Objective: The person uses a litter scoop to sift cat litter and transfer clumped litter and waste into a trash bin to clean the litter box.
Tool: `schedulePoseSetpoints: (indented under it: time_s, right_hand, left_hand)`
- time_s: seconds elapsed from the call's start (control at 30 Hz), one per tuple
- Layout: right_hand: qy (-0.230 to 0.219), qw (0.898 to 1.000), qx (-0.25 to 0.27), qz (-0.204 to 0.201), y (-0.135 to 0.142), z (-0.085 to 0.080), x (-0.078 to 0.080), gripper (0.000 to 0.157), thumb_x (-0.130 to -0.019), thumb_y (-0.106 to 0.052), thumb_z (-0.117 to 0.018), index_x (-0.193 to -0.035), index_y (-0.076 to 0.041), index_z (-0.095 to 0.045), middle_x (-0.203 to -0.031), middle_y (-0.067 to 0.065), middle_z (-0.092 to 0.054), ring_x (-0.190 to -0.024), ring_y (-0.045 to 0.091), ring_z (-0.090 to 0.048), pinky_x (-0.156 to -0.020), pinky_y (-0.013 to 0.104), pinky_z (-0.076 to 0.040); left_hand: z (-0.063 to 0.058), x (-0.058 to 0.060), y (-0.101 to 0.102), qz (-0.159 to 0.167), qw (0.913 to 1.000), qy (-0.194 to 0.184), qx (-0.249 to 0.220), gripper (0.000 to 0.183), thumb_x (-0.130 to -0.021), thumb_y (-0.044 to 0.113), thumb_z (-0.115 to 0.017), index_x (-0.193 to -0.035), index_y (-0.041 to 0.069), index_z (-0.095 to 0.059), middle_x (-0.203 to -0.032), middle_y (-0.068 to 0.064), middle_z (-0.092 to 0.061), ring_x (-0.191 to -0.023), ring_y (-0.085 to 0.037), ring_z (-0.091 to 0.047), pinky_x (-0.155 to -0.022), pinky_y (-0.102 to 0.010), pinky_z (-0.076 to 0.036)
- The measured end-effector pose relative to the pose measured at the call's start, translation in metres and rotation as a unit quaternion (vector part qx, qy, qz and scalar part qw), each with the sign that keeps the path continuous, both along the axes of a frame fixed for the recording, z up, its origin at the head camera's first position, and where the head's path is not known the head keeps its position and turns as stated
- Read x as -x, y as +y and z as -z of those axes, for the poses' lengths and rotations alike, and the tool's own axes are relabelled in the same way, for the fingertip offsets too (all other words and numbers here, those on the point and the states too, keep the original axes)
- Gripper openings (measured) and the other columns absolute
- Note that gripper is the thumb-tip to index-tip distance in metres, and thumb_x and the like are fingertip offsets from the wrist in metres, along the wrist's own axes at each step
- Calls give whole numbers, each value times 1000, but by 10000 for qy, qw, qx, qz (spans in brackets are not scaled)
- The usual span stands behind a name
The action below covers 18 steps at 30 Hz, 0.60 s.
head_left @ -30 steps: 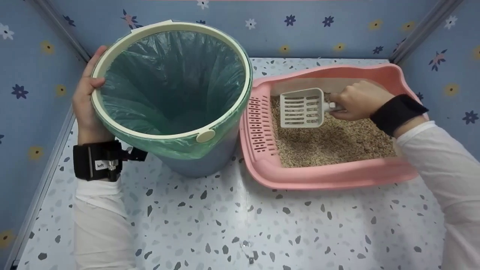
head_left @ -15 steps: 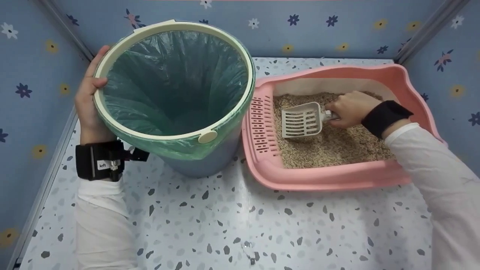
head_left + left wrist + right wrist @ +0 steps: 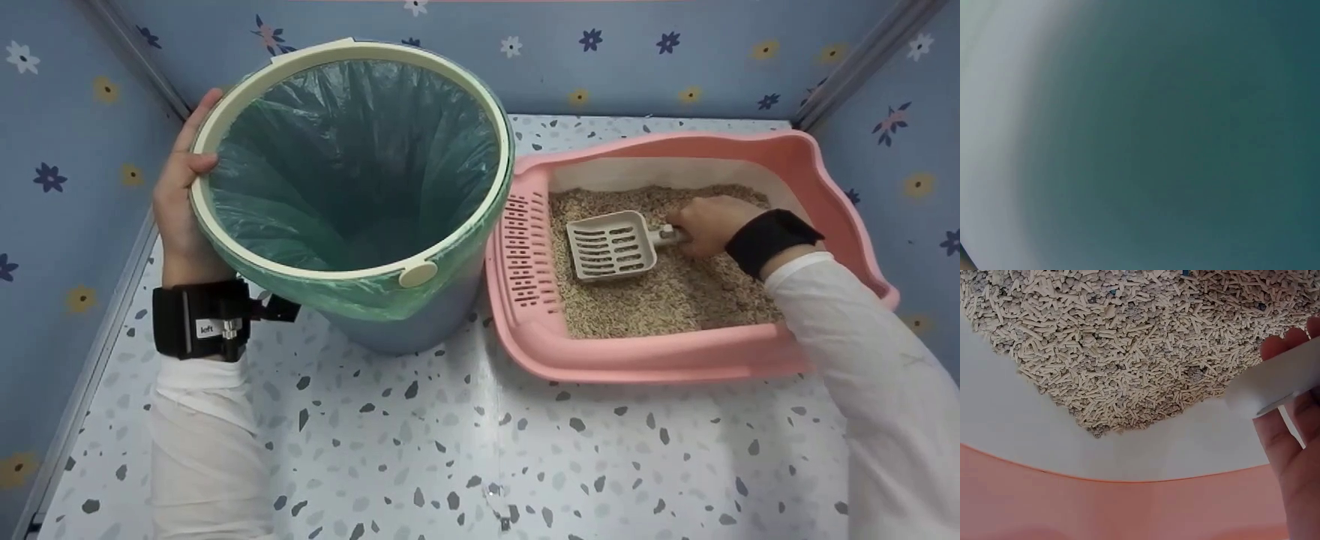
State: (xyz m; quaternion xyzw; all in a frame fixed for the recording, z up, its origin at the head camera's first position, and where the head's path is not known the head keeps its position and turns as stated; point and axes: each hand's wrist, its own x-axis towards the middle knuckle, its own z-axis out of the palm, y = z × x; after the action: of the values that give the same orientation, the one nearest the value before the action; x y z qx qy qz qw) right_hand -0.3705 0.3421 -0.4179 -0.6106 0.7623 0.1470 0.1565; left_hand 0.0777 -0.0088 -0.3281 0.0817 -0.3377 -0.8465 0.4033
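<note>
My right hand [image 3: 716, 225] grips the handle of a pale grey slotted litter scoop [image 3: 611, 246]. The scoop's head is over the cat litter [image 3: 637, 307], inside a pink litter box [image 3: 667, 364]. Part of the scoop's handle [image 3: 1280, 379] crosses the fingers in the right wrist view. On the left, my left hand [image 3: 180, 202] holds the side of a trash bin [image 3: 405, 330], thumb on the cream rim and fingers along the outside. A green bag [image 3: 360, 150] lines the bin. Blurred blue-green fills the left wrist view.
Bin and litter box stand side by side on a speckled white floor [image 3: 465, 435]. Blue flowered panels [image 3: 540, 60] close in the back and both sides. The box has a perforated ledge [image 3: 521, 251] on its left end.
My right hand has lowered the scoop toward the litter and drawn it slightly nearer, with the scoop's head now tilted. The left hand keeps its hold on the bin.
</note>
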Motion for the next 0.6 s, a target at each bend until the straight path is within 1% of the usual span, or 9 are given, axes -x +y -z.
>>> schedulePoseSetpoints:
  time_s: [0.1,0.17,0.23,0.33,0.4,0.47,0.5,0.57,0.6]
  right_hand:
    - [-17,10000,-3,-24,-1,2,1,13,-75,-12,-64,-82,-12,-53,-68,4,-56,-55,22,-55,-55,44,-49]
    - [-47,10000,-24,-49,-1,0,2,13,-79,-17,-64,-88,-10,-57,-71,6,-60,-58,24,-58,-57,46,-50]
    - [-49,10000,9,-21,-1,-4,2,22,-82,-24,-65,-97,-9,-62,-79,10,-65,-65,28,-62,-63,48,-51]
    - [118,9996,267,-52,0,-17,3,34,-84,-32,-66,-107,-7,-65,-91,15,-69,-76,32,-64,-73,50,-50]
    - [153,9983,548,83,1,-29,3,37,-86,-31,-64,-111,-4,-64,-99,17,-68,-83,34,-64,-77,51,-49]
    - [153,9955,884,311,2,-44,1,37,-89,-30,-60,-114,-3,-61,-101,20,-67,-82,35,-64,-75,51,-49]
    - [75,9935,1008,519,2,-52,-1,39,-92,-30,-56,-118,-1,-59,-107,23,-65,-84,37,-63,-74,52,-49]
    - [38,9867,1365,881,2,-67,-7,44,-96,-34,-49,-123,0,-54,-114,26,-61,-90,41,-61,-76,56,-48]
    - [31,9827,1548,1020,2,-74,-10,48,-97,-37,-47,-126,0,-52,-118,27,-58,-92,43,-60,-77,57,-47]
  left_hand:
    - [1,-3,-2,89,9999,-117,-34,58,-85,-5,-32,-141,8,-43,-147,-10,-38,-138,-22,-32,-114,-35,-19]
    - [1,-6,-4,86,9988,-439,174,57,-87,-3,-34,-141,12,-44,-148,-7,-38,-137,-20,-33,-113,-34,-22]
    - [0,-11,-8,30,9954,-823,482,53,-91,0,-38,-142,15,-43,-149,-3,-35,-137,-20,-33,-112,-33,-26]
    - [-6,-19,-14,-111,9853,-1460,877,51,-95,9,-46,-145,18,-39,-152,0,-29,-137,-17,-32,-110,-28,-29]
    - [-13,-25,-15,-272,9760,-1880,1068,51,-96,15,-49,-145,19,-37,-152,0,-28,-138,-14,-31,-112,-27,-23]
    - [-23,-30,-10,-573,9586,-2340,1515,50,-96,20,-50,-145,19,-37,-151,-2,-31,-138,-11,-28,-114,-26,-17]
    - [-30,-31,-4,-741,9452,-2595,1836,50,-96,22,-49,-144,20,-37,-150,-3,-33,-138,-11,-27,-115,-26,-15]
    - [-43,-31,14,-1135,9022,-3037,2844,51,-96,25,-48,-145,20,-36,-150,-2,-34,-138,-9,-26,-115,-26,-11]
    - [-49,-30,25,-1379,8737,-3181,3413,52,-95,26,-48,-145,20,-36,-150,-1,-34,-138,-9,-26,-115,-26,-11]
